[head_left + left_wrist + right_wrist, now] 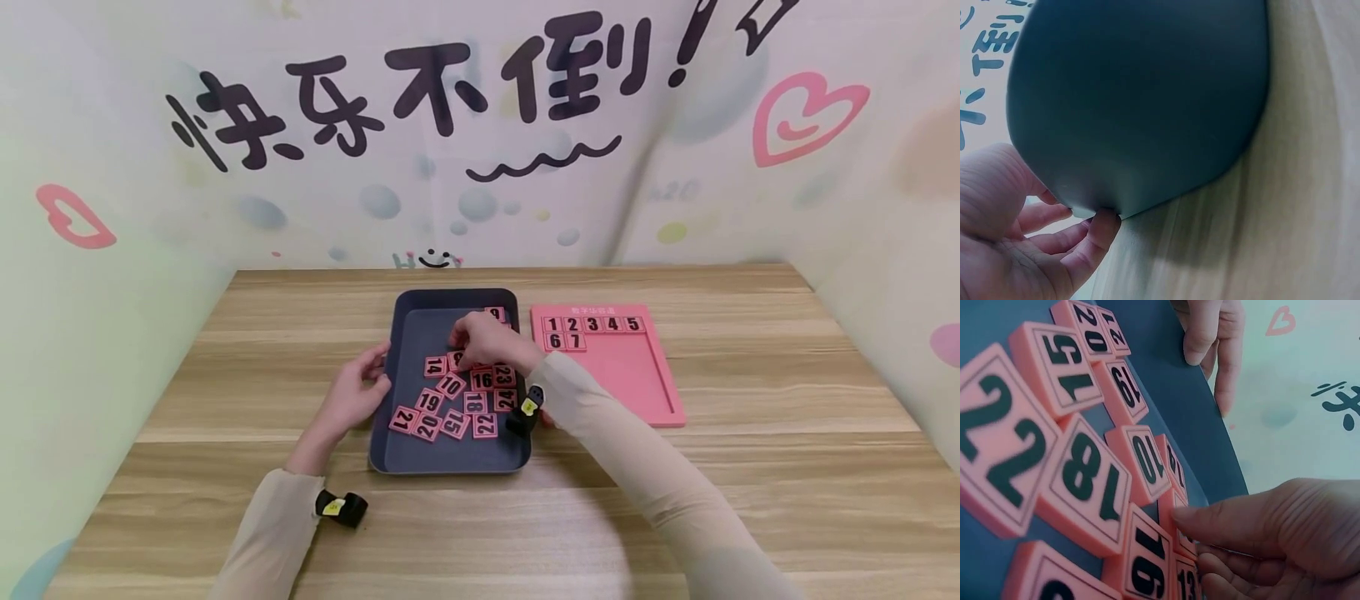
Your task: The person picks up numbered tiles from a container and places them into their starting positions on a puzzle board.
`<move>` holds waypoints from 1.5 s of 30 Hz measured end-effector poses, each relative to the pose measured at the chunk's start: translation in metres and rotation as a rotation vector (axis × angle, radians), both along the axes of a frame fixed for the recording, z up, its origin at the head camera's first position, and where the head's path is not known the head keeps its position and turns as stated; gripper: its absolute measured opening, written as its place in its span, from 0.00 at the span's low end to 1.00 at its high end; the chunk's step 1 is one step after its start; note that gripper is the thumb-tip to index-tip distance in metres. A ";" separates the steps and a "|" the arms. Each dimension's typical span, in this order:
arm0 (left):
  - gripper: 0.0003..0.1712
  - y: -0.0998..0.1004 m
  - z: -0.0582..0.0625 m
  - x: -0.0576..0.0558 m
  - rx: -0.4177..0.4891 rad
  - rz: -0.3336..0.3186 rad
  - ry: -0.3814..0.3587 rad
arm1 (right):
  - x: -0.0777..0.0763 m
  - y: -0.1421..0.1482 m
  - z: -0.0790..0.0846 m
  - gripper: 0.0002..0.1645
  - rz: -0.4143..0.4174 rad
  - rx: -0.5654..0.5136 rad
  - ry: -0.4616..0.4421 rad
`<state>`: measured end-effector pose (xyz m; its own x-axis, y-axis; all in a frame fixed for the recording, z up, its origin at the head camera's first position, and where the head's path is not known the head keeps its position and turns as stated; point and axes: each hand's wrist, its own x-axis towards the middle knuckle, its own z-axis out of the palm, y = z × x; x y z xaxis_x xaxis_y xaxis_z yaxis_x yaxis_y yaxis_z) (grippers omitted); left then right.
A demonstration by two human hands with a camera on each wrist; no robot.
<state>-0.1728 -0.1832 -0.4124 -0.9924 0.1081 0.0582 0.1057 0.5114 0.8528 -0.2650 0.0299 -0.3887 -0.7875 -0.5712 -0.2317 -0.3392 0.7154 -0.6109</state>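
Note:
A dark blue-grey tray (442, 460) lies on the table with several pink number tiles scattered in it. My left hand (354, 392) holds the tray's left rim. In the left wrist view its thumb (1105, 234) bears on the tray's outer wall. My right hand (491, 340) reaches over the tray and pinches the 8 tile (454, 362) among the others; the fingers partly cover it. Close by are the 14 tile (435, 367), the 10 tile (1147, 464) and the 16 tile (1145, 559). Some tiles are hidden under the right hand.
Right of the tray lies a pink frame board (626, 379), its 1 to 5 tiles in the top row and 6 and 7 below. The right forearm crosses its lower left corner. A printed backdrop (442, 208) stands behind the wooden table (300, 333).

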 end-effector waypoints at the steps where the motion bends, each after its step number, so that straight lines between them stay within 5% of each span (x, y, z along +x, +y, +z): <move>1: 0.29 0.000 0.000 0.000 0.001 0.001 -0.001 | 0.000 0.000 0.000 0.18 0.006 0.006 0.001; 17: 0.28 0.000 -0.001 -0.001 0.008 0.007 0.001 | 0.001 -0.005 0.000 0.12 0.078 0.069 0.119; 22: 0.28 0.000 -0.001 -0.001 0.002 0.008 0.002 | 0.002 0.002 0.009 0.14 0.063 0.014 0.149; 35: 0.28 0.000 -0.004 -0.003 -0.030 0.017 0.012 | 0.005 0.046 0.025 0.17 0.003 -0.184 0.165; 45: 0.29 0.001 -0.004 -0.002 -0.031 0.023 0.005 | 0.014 0.094 0.024 0.16 -0.058 -0.208 0.230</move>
